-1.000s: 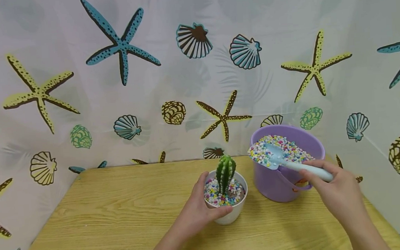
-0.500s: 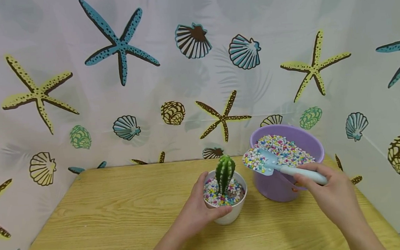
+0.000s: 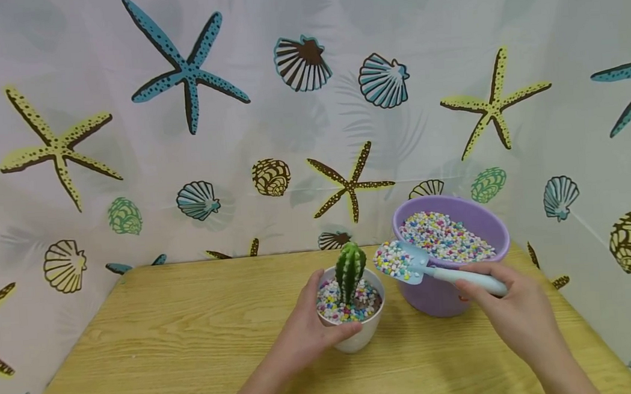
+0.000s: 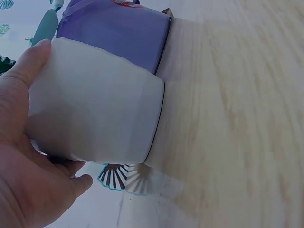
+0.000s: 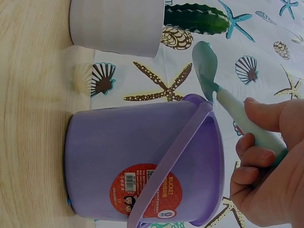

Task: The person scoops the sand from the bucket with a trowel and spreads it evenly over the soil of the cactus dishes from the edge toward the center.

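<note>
We find a pale blue scoop (image 3: 441, 273) in the right-hand grip (image 3: 523, 314), which pinches its handle (image 3: 458, 277); the blade (image 3: 415, 257) hangs left of that grip, between a purple bucket (image 3: 433, 301) and a white pot (image 3: 355, 341). Colorful pebbles (image 3: 392, 261) heap the blade. The scoop's long axis runs aslant, its tip pointing left and slightly far, lower than the handle. At left, we see the left-hand grip (image 3: 304, 333) clasping the pot, where a ribbed green cactus (image 3: 350, 273) stands upright, on the wooden tabletop (image 3: 194, 337).
</note>
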Action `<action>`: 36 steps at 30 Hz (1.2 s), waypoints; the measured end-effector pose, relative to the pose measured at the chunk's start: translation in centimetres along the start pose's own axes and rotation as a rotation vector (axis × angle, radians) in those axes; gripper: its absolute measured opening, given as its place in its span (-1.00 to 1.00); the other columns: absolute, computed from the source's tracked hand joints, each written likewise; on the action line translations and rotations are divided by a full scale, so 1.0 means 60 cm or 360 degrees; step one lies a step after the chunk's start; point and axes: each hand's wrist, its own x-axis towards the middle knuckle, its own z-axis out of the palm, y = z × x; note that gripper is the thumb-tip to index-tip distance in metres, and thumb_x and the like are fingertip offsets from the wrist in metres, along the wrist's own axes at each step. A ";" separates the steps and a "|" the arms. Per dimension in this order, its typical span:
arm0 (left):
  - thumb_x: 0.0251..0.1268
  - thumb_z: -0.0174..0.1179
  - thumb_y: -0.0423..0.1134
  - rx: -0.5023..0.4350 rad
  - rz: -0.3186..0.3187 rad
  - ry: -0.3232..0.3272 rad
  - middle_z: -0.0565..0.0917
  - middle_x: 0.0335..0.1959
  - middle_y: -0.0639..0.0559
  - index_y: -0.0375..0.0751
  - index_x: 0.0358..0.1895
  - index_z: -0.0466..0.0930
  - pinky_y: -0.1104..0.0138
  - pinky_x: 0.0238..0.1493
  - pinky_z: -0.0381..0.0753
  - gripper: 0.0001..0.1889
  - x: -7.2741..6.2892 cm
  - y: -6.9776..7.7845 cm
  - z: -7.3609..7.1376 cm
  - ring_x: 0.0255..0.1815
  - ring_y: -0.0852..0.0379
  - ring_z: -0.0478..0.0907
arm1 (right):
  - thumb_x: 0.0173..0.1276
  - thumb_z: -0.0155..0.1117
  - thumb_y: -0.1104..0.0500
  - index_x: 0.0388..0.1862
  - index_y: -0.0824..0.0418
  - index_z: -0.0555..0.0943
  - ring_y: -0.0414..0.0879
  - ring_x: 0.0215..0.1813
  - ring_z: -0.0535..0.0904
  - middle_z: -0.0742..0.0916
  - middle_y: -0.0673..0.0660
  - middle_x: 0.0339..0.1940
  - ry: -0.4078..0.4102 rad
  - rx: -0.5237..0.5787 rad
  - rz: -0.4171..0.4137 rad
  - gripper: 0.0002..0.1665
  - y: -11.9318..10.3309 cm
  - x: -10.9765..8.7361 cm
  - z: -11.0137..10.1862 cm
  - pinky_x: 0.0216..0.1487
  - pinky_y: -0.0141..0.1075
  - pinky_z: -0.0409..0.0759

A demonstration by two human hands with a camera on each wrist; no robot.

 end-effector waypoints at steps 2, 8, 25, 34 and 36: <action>0.10 0.74 0.17 0.0006 0.0008 0.0012 0.34 0.63 -0.23 -0.09 0.80 0.03 -0.20 0.58 0.37 0.32 0.002 -0.002 -0.004 0.60 -0.23 0.37 | 0.50 0.57 -0.17 0.15 0.01 0.84 -0.11 -0.32 0.58 0.89 -0.04 -0.20 0.0009 -0.0017 -0.0012 -0.60 0.000 -0.001 0.004 -0.38 -0.29 0.51; 0.12 0.73 0.16 0.0008 -0.0010 -0.0011 0.34 0.63 -0.26 -0.09 0.81 0.00 -0.26 0.55 0.39 0.32 0.001 -0.003 -0.018 0.59 -0.27 0.38 | 0.48 0.60 -0.13 0.16 -0.01 0.85 -0.09 -0.30 0.49 0.80 0.06 -0.06 0.0021 -0.0056 -0.0063 -0.61 0.001 0.000 0.019 -0.37 -0.29 0.51; 0.13 0.72 0.19 0.0038 -0.0102 -0.0008 0.23 0.71 -0.31 -0.05 0.83 -0.04 -0.30 0.55 0.36 0.35 0.002 -0.003 -0.031 0.64 -0.35 0.30 | 0.46 0.62 -0.11 0.13 0.02 0.85 -0.05 -0.18 0.52 0.81 0.03 -0.09 0.0010 -0.0042 -0.0091 -0.62 -0.012 -0.004 0.049 -0.28 -0.30 0.55; 0.14 0.72 0.17 0.0042 -0.0089 0.0019 0.21 0.71 -0.34 -0.08 0.83 -0.04 -0.33 0.56 0.32 0.34 0.003 -0.001 -0.032 0.65 -0.39 0.28 | 0.46 0.61 -0.14 0.10 0.01 0.84 -0.09 -0.39 0.47 0.76 0.01 -0.25 -0.0010 -0.0121 -0.0064 -0.62 -0.019 -0.002 0.061 -0.39 -0.27 0.49; 0.14 0.72 0.17 0.0043 -0.0080 0.0028 0.23 0.70 -0.34 -0.09 0.82 -0.03 -0.32 0.56 0.34 0.33 0.004 -0.001 -0.032 0.64 -0.38 0.30 | 0.46 0.61 -0.12 0.10 0.02 0.84 -0.09 -0.38 0.50 0.78 0.00 -0.24 -0.0005 -0.0152 -0.0092 -0.64 -0.021 -0.002 0.065 -0.37 -0.26 0.50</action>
